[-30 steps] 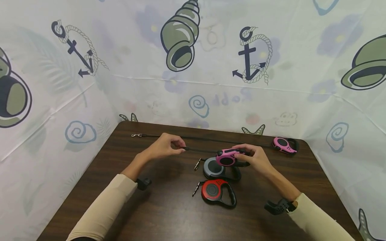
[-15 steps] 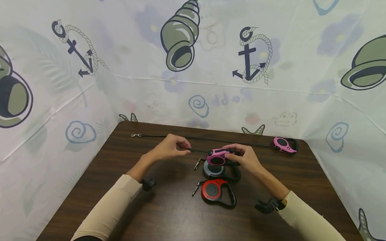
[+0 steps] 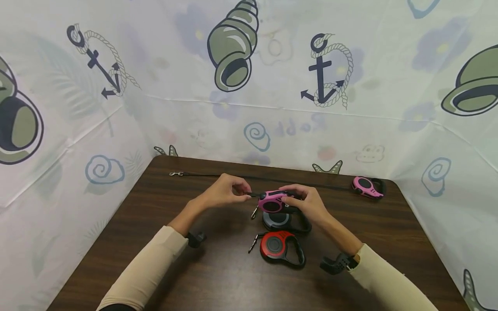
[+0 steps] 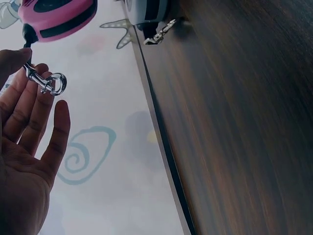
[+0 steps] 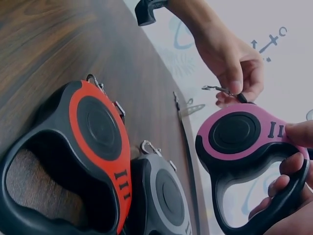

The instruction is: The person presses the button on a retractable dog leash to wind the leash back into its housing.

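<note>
Above the table, my right hand [image 3: 307, 204] grips the black handle of a pink retractable dog leash [image 3: 271, 204], its thumb against the pink casing in the right wrist view. My left hand [image 3: 229, 191] pinches the short black strap at that leash's mouth between thumb and fingers. From the pinch hangs a silver snap hook [image 4: 44, 82], seen in the left wrist view close below the casing. A grey retractable leash [image 3: 277, 220] lies on the table, partly covered by the pink one in the head view. Nearer to me lies a red retractable leash [image 3: 274, 245].
At the back right of the brown table [image 3: 218, 276] lies a second pink leash [image 3: 363, 185]. Its black strap [image 3: 288, 181] stretches leftward along the back to a metal clip [image 3: 176, 174]. A printed cloth [image 3: 175, 116] surrounds the table's back and sides.
The right hand has brought the pink leash leftward, and the left hand has shifted slightly right. The strap stretched between them has shortened to almost nothing outside the casing.
</note>
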Motion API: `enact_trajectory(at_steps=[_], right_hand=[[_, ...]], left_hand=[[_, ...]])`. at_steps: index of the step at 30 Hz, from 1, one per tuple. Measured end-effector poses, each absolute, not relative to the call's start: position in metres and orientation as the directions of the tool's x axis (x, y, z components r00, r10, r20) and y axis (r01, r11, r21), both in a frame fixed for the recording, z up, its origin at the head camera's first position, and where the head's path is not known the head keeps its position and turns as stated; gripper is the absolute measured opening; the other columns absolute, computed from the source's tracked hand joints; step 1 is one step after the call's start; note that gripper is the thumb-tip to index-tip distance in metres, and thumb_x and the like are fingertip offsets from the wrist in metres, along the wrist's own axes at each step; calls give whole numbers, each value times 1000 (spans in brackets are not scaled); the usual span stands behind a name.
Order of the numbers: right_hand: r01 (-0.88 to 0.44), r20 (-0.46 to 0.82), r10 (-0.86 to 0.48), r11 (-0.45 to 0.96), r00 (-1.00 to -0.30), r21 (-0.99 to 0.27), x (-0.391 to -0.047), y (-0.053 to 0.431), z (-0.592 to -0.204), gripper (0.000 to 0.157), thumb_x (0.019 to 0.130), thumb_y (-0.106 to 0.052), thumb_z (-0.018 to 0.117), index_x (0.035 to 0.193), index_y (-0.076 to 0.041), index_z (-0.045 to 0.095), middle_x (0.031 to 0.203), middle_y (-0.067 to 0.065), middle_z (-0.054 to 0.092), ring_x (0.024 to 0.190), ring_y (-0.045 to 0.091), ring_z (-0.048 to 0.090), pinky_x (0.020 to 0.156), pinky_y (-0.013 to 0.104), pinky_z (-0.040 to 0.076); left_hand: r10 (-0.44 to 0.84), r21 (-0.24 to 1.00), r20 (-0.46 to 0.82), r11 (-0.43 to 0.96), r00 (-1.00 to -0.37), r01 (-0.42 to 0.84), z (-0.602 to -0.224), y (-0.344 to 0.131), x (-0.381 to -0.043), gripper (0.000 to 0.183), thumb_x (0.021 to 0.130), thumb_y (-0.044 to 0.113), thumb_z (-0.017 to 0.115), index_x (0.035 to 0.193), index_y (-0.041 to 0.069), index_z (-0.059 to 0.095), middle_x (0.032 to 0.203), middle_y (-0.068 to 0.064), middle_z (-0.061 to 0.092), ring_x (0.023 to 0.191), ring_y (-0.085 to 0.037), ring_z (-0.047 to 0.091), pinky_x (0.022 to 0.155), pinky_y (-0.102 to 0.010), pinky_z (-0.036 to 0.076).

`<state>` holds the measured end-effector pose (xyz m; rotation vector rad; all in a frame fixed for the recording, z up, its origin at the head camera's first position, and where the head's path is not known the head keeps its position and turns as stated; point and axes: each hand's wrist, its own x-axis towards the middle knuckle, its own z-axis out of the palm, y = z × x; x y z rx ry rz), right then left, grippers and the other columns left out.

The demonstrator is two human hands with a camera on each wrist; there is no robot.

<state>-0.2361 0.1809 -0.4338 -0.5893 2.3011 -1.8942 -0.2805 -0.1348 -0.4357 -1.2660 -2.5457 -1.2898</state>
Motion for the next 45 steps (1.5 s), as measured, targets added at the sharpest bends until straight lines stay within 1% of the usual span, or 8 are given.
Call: enact_trajectory(at_steps=[6, 11, 21, 27, 35, 39, 43, 45], right_hand=[[-193, 146, -346, 107, -927, -975, -236, 173, -436, 34, 97, -7, 77, 128, 5, 71, 106, 15, 76, 88, 18, 69, 77, 31, 61], [-166, 126, -352, 86, -927, -982, -235, 170, -435, 37, 97, -8, 76, 130, 7, 69, 109, 20, 74, 92, 20, 71, 83, 38, 63], [-126, 103, -361, 41, -927, -991, -234, 154, -434, 37, 97, -5, 75, 130, 9, 68, 109, 14, 74, 94, 17, 69, 87, 34, 61], [-91, 61, -358, 68, -932, -994, -230, 141, -435, 36, 98, -9, 75, 130, 7, 69, 103, 8, 70, 90, 16, 61, 80, 29, 56], [-39, 4, -342, 95, -940, -995, -221, 116, -435, 35, 97, -12, 77, 128, 2, 73, 100, 9, 72, 93, 24, 62, 86, 38, 54], [3, -23, -359, 56, -933, -998, -217, 102, -440, 34, 97, -11, 77, 129, 2, 72, 103, 11, 75, 101, 31, 68, 92, 38, 58], [32, -49, -372, 53, -927, -998, -212, 88, -446, 34, 97, -11, 77, 129, 1, 72, 103, 11, 76, 101, 32, 69, 88, 32, 57], [44, -64, -370, 62, -927, -997, -209, 81, -449, 34, 97, -12, 77, 128, 1, 73, 103, 15, 77, 97, 31, 68, 87, 34, 57]], left_hand=[[654, 670, 357, 319, -667, 670, -436, -131, -280, 11, 91, 7, 83, 100, 5, 76, 88, -1, 78, 78, -9, 70, 72, -39, 63], [657, 679, 362, 300, -661, 670, -437, -133, -279, 11, 91, 5, 83, 99, 6, 76, 88, -1, 77, 78, -10, 70, 71, -41, 63], [661, 679, 324, 336, -677, 653, -434, -152, -275, 13, 91, 9, 85, 101, 11, 78, 90, 4, 78, 80, -9, 73, 72, -36, 63], [664, 720, 232, 374, -711, 584, -429, -165, -271, 12, 92, 7, 84, 102, 12, 79, 93, 3, 78, 82, -12, 75, 77, -31, 63], [669, 726, 179, 405, -721, 556, -427, -189, -267, 10, 91, 8, 85, 100, 12, 81, 91, 3, 79, 80, -24, 76, 75, -28, 62], [665, 719, 170, 421, -727, 553, -430, -203, -263, 10, 90, 11, 86, 99, 13, 81, 91, 4, 79, 79, -23, 76, 74, -28, 62], [666, 729, 123, 442, -736, 523, -431, -217, -256, 8, 91, 15, 86, 98, 16, 81, 90, 6, 78, 78, -15, 74, 73, -28, 62], [669, 740, 91, 450, -738, 499, -432, -223, -254, 7, 92, 17, 85, 97, 17, 81, 89, 7, 78, 78, -13, 73, 75, -28, 62]])
